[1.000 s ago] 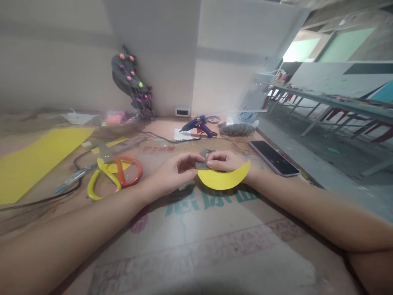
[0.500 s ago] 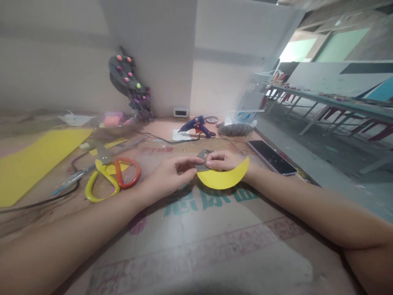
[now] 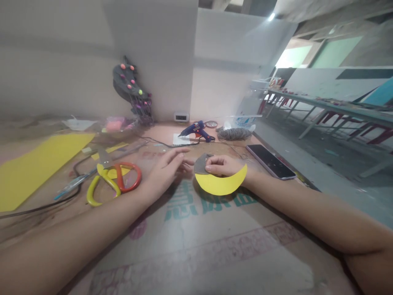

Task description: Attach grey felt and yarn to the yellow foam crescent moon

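Observation:
My right hand (image 3: 223,164) is closed on a small grey cut-out piece (image 3: 201,163) and a yellow crescent of paper (image 3: 221,183), held together just above the table. My left hand (image 3: 169,167) hovers a little to the left of them with its fingers stretched out and nothing in it. A thumb presses the grey piece against the top of the crescent.
Scissors with yellow and orange handles (image 3: 112,180) lie left of my left hand, over a dark cable. A yellow sheet (image 3: 33,164) lies far left. A blue glue gun (image 3: 196,130) and a grey bundle (image 3: 235,132) sit at the back; a phone (image 3: 270,161) lies right.
My left hand has let go of the grey piece, opened and drawn a little to the left. My right hand keeps the grey piece and the crescent.

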`<state>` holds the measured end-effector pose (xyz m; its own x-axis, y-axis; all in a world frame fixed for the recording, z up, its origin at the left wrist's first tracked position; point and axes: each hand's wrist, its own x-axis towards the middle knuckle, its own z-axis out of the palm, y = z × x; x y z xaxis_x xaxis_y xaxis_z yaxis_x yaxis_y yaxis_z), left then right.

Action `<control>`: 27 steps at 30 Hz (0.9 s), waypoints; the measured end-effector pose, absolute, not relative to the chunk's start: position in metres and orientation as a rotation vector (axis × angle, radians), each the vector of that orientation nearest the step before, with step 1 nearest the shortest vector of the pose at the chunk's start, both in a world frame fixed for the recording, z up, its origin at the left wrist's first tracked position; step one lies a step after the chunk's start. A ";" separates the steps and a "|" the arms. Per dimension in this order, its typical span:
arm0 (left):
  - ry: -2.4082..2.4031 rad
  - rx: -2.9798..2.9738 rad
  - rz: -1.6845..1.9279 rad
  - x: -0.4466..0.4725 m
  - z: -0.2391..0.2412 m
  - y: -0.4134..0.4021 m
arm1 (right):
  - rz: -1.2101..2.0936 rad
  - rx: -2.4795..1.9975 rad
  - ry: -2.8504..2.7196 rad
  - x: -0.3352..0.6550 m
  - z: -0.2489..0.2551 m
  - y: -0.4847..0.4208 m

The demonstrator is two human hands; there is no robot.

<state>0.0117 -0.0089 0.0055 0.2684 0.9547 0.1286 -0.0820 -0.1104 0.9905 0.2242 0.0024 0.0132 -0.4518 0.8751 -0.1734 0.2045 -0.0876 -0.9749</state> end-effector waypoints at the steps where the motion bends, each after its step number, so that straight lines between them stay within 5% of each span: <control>1: 0.964 1.363 1.170 0.012 0.005 -0.006 | 1.581 -1.180 -1.639 0.224 0.013 0.002; 27: 1.002 1.764 0.807 0.010 -0.004 -0.002 | 1.326 -1.149 -1.939 0.226 0.017 0.003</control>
<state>0.0096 -0.0022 -0.0038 0.4530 0.8865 0.0947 0.2820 -0.2433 0.9281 0.2264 0.0026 0.0167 -0.5043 0.8625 -0.0430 0.3526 0.1602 -0.9220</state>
